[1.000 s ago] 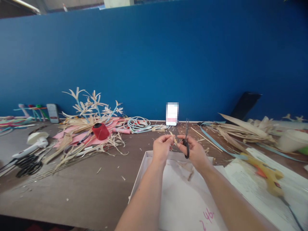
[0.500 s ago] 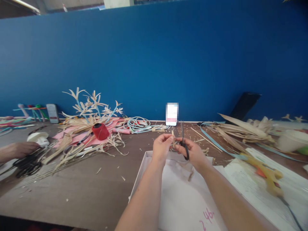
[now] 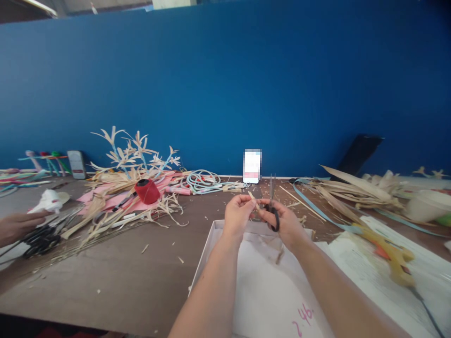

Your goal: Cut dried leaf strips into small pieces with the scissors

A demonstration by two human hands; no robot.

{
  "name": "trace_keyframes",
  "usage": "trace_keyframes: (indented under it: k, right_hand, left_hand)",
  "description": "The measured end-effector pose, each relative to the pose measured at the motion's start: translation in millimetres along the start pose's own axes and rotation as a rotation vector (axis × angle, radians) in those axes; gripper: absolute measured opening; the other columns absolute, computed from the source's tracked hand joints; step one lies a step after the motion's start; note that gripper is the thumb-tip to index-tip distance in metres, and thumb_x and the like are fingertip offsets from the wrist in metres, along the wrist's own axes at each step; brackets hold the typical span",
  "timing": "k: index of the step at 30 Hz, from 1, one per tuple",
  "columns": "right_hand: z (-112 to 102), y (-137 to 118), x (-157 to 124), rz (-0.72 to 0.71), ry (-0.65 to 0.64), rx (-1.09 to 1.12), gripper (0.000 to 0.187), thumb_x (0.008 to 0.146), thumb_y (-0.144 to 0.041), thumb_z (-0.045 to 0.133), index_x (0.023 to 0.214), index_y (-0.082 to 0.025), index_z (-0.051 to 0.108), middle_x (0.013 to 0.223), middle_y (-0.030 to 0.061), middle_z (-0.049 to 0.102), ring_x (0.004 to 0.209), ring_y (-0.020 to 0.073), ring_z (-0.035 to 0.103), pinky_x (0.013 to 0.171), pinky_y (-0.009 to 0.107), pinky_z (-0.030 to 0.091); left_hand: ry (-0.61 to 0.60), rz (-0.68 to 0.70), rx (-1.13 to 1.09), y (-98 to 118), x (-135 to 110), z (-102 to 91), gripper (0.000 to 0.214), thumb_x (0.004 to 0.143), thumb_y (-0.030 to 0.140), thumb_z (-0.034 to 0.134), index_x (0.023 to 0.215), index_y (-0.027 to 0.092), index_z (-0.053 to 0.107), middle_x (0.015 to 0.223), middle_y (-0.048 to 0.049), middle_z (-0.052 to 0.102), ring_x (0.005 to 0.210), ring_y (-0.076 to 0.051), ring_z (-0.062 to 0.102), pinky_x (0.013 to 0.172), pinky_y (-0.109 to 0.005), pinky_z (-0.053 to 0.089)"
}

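My left hand [image 3: 238, 217] pinches a small pale strip of dried husk [image 3: 252, 197], its tip sticking up past my fingers. Close beside it, my right hand [image 3: 283, 223] is closed around a pair of dark-handled scissors [image 3: 273, 211], blades pointing up and away from me. The right fingertips also reach toward the lower end of the strip; whether they grip it I cannot tell. Both hands hover over the far edge of a white box lid [image 3: 268, 281], which has pink handwriting and a twisted brown scrap on it.
On the left are husk flowers [image 3: 136, 152], a red thread spool [image 3: 147, 191] and another person's hand [image 3: 23, 227] by black scissors [image 3: 42, 241]. A lit phone [image 3: 251, 166] leans on the blue partition [image 3: 225, 84]. To the right lie dried husks [image 3: 362, 190] and a yellow glue gun [image 3: 387, 256].
The husk strip has tilted to the left in my fingers. The scissors have shifted slightly right. At far left, the other person's hand and a white bundle have moved left.
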State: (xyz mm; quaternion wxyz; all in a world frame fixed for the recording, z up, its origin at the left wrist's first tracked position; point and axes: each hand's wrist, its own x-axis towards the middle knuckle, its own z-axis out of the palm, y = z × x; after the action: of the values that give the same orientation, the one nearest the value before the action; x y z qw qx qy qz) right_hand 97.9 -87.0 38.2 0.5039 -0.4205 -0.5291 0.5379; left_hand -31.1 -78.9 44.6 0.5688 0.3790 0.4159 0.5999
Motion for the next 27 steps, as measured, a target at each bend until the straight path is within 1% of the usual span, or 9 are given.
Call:
trace_keyframes:
  k: [3,6,8,13,15,18,22,24,27]
  right_hand:
    - [-3,-3,-1,0.066,-0.06,0.126,0.037,0.069,-0.032,0.067,0.102,-0.02,0.058,0.064,-0.0009,0.053,0.058,0.0101,0.047,0.042,0.018,0.026]
    - [-6,-5,-3,0.121,-0.163,0.224,0.028,0.071,-0.029,0.066,0.096,-0.019,0.059,0.067,0.0001,0.051,0.058,0.0089,0.044,0.039,0.017,0.021]
    - [-7,-6,-3,0.143,-0.204,0.256,0.023,0.071,-0.027,0.066,0.092,-0.019,0.058,0.068,0.0002,0.05,0.059,0.0085,0.043,0.039,0.017,0.021]
    - [-8,-4,-3,0.14,-0.214,0.244,0.022,0.07,-0.027,0.067,0.088,-0.019,0.056,0.066,0.0002,0.05,0.059,0.0089,0.043,0.04,0.017,0.021]
    - [-7,-3,-3,0.124,-0.212,0.205,0.024,0.071,-0.029,0.066,0.09,-0.019,0.057,0.065,-0.0001,0.051,0.058,0.009,0.043,0.04,0.018,0.021]
    - [-4,-4,-4,0.102,-0.172,0.055,0.029,0.071,-0.035,0.065,0.094,-0.019,0.058,0.064,-0.0004,0.054,0.057,0.0092,0.045,0.042,0.019,0.024]
    - [1,-7,-6,0.057,-0.126,-0.212,0.037,0.069,-0.044,0.064,0.095,-0.018,0.062,0.064,0.0005,0.06,0.057,0.0115,0.05,0.048,0.022,0.034]
    - [2,-9,-7,0.035,-0.137,-0.284,0.037,0.069,-0.045,0.064,0.094,-0.018,0.063,0.062,0.0005,0.06,0.055,0.0124,0.051,0.051,0.024,0.037]
    - [1,-10,-7,0.017,-0.151,-0.344,0.037,0.069,-0.048,0.062,0.09,-0.017,0.064,0.059,0.0007,0.059,0.052,0.0125,0.05,0.049,0.024,0.038]
  left_hand:
    - [-0.159,-0.059,-0.139,3,-2,-1.0,0.031,0.066,0.026,0.066,0.093,0.012,0.062,0.085,-0.0081,0.066,0.065,-0.008,0.058,0.056,-0.017,0.045]
    - [-0.27,-0.09,-0.229,6,-5,-1.3,0.034,0.068,0.026,0.066,0.099,0.012,0.063,0.091,-0.0091,0.066,0.065,-0.007,0.057,0.057,-0.016,0.045]
    - [-0.285,-0.104,-0.248,8,-6,-1.1,0.034,0.068,0.025,0.067,0.099,0.013,0.064,0.091,-0.0088,0.066,0.063,-0.006,0.056,0.056,-0.016,0.044]
    - [-0.297,-0.084,-0.219,6,-5,-1.2,0.032,0.065,0.026,0.069,0.094,0.012,0.065,0.087,-0.0079,0.066,0.06,-0.006,0.055,0.055,-0.018,0.044]
    - [-0.279,-0.055,-0.196,5,-4,-1.5,0.03,0.064,0.028,0.069,0.088,0.012,0.065,0.081,-0.0068,0.066,0.057,-0.006,0.055,0.053,-0.018,0.042]
    - [-0.183,-0.015,-0.148,3,-3,-2.2,0.027,0.064,0.031,0.069,0.082,0.012,0.064,0.074,-0.0052,0.066,0.052,-0.006,0.053,0.05,-0.018,0.04]
    - [-0.039,0.009,-0.055,3,0,-1.9,0.027,0.062,0.031,0.068,0.081,0.012,0.063,0.075,-0.0054,0.065,0.058,-0.01,0.058,0.051,-0.02,0.043]
    - [-0.006,0.023,-0.013,4,0,-1.3,0.025,0.062,0.03,0.067,0.078,0.012,0.063,0.071,-0.0042,0.064,0.06,-0.012,0.059,0.052,-0.021,0.044]
    - [0.028,0.04,0.052,4,1,-0.7,0.021,0.062,0.028,0.066,0.076,0.013,0.064,0.064,-0.0023,0.062,0.056,-0.01,0.057,0.05,-0.019,0.043]
